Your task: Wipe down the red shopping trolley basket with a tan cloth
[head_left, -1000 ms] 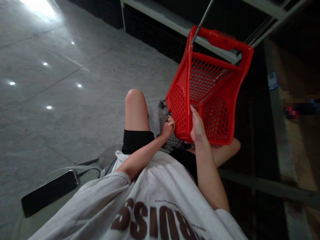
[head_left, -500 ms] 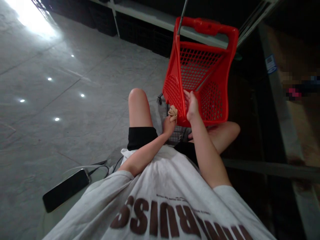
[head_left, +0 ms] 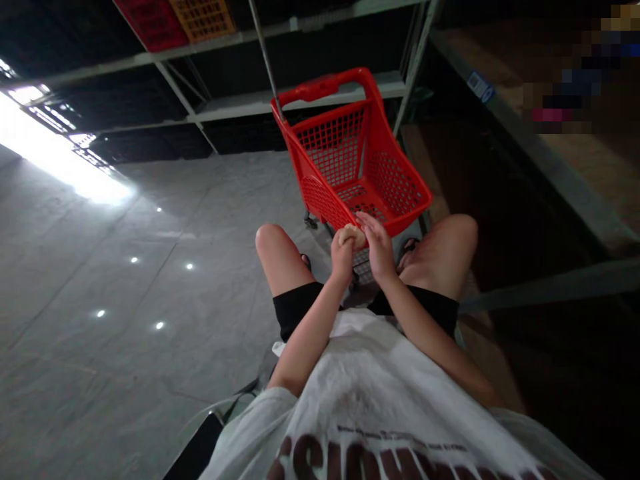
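Note:
My left hand is closed around a small crumpled beige cloth, which bunches out beyond the fingers. Beside it, my right hand has its fingers stretched out toward the cloth; whether they touch it I cannot tell. Both hands are at the near corner of a red plastic shopping cart with lattice walls. The cart stands tilted in view between my knees, and no goods show in its basket.
Metal shelving runs behind the cart, with dark crates and a red crate and an orange crate above. A low ledge lies at right. Grey floor spreads left. A phone with a cable lies at lower left.
The view has swung up and turned, so more shelving shows. My right hand has moved from the cart's inner side to beside the left hand. The left hand still holds the cloth.

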### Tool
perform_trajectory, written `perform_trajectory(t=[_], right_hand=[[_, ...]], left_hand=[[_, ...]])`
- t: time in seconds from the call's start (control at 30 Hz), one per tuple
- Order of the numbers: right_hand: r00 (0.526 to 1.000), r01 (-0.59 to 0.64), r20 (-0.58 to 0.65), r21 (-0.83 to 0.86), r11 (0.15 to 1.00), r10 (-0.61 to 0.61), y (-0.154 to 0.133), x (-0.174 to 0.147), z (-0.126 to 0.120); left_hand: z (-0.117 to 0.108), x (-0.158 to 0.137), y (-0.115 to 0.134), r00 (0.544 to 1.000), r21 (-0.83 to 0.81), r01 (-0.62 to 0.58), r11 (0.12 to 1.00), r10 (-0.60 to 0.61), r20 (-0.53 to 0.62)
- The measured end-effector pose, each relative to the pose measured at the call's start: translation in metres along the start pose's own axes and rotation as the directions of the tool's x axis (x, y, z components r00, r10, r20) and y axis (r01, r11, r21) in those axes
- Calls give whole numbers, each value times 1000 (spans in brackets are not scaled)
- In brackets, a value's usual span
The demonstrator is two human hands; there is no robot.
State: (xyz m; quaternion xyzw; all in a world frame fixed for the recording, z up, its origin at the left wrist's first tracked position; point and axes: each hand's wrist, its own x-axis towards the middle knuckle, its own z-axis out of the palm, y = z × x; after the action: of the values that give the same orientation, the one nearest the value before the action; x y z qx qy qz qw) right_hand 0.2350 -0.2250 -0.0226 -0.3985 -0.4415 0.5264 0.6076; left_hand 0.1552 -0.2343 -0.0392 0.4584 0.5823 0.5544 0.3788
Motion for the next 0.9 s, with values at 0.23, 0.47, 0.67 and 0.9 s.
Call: perform_trajectory(t=[0.23,0.47,0.67,0.9], right_hand=[[970,-116,-193,156,981,146,19,-35,-16],[800,107,-593,-5,994,-90,31,33,-70],[762,79,-619,-203,976,-190,48,44,-56],[874,-101,-479,-3,995,87,69,-21,3]], left_hand=[[3,-14,25,983,-52,-82,995,89,159],[-23,65,63,835,266,-501,824,378,401],[0,91,54,766,648,-604,464,112,633],[3,82,41,800,785,-596,167,49,598]])
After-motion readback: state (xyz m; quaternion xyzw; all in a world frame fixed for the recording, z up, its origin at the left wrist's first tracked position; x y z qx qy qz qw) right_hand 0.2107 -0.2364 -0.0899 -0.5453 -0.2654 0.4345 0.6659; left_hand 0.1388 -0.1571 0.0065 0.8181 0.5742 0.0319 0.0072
